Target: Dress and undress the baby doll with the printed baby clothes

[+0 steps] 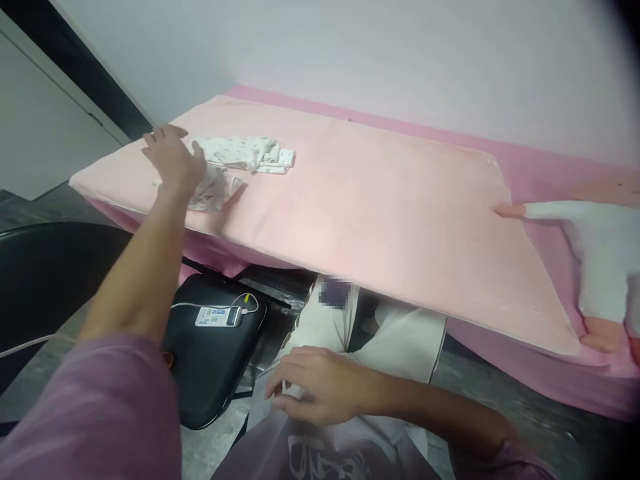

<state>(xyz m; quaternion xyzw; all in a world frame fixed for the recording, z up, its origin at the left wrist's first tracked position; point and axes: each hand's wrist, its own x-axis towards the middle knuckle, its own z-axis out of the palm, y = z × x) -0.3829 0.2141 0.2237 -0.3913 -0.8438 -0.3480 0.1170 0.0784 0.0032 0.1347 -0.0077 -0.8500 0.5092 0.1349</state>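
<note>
My left hand [173, 157] reaches out over the far left part of the table, fingers spread and nothing in them. Right beside it lies a folded white garment [240, 153] with a small print. A second, crumpled white garment [215, 190] is partly hidden behind my left wrist; whether my hand touches either cloth I cannot tell. My right hand [315, 387] hangs above my lap, fingers loosely bent with a gap to the thumb, holding nothing.
A pale pink mat [390, 200] covers the table. At the right edge lies a doll [600, 247] in white clothing, partly out of view. A black chair [215, 373] at my left carries a white power bank [219, 316] with a cable. A white wall [425, 60] stands behind.
</note>
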